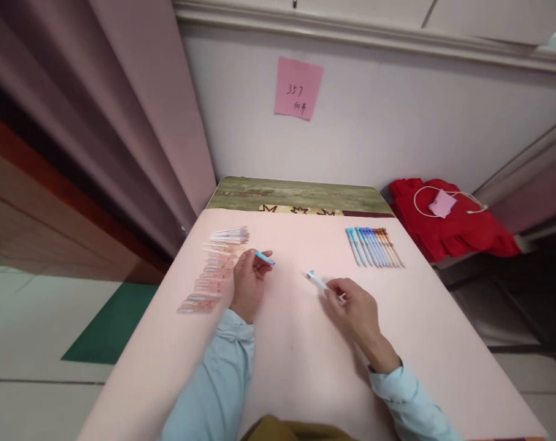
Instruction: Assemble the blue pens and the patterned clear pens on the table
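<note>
My left hand [249, 280] rests on the pale pink table [305, 355], fingers pinched round a small light-blue pen cap [265, 258]. My right hand [354, 309] is closed on a white and blue pen [318, 282] whose tip points up and to the left. The two hands are apart, with a gap of bare table between cap and pen. Just left of my left hand lies a column of clear wrapped packets [213, 275]. A row of several blue and orange pens [374, 246] lies at the far right of the table.
A pink note [298, 87] is stuck on the white wall ahead. A red cloth [447, 226] with a white cable and a pink slip lies right of the table. A patterned green surface [300, 195] runs beyond the far edge. Curtains hang at left.
</note>
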### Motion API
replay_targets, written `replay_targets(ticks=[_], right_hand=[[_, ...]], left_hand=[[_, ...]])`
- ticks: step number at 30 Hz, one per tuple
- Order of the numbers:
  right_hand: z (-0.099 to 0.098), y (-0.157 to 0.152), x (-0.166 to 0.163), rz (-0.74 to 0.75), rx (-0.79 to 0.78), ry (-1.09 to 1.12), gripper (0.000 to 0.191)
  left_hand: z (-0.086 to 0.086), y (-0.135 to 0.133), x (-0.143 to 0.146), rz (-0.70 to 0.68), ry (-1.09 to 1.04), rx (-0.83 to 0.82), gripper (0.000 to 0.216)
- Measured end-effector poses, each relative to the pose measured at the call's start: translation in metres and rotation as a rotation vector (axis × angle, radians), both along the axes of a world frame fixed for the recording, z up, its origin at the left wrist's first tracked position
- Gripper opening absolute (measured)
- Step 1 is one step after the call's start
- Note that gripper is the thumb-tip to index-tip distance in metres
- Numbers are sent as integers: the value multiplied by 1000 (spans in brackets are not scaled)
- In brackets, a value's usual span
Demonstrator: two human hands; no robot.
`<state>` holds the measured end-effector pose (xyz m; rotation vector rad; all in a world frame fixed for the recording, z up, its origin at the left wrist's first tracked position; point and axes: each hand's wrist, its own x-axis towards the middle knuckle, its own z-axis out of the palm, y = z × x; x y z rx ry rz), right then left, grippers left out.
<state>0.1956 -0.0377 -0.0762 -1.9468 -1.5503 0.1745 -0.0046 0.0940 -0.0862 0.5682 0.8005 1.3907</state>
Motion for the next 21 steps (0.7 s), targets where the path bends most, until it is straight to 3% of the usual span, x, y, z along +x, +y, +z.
replay_targets(ticks=[5,11,15,18,21], right_hand=[[-6,-4,-4,115,-87,-19,14],[13,24,-7,57,-22,161,18],[19,29,-12,131,-67,112,16],[13,19,-8,105,-174,-84,12],[4,13,-2,112,-240,-96,3]], left_hand=[[0,-7,11,-75,41,-7,28],[0,-15,19,-178,126,12,31],[1,-14,18,-141,124,-5,29],[-1,-10,14,-67,66,-49,26],[-5,-6,13,-15,-39,-148,19]])
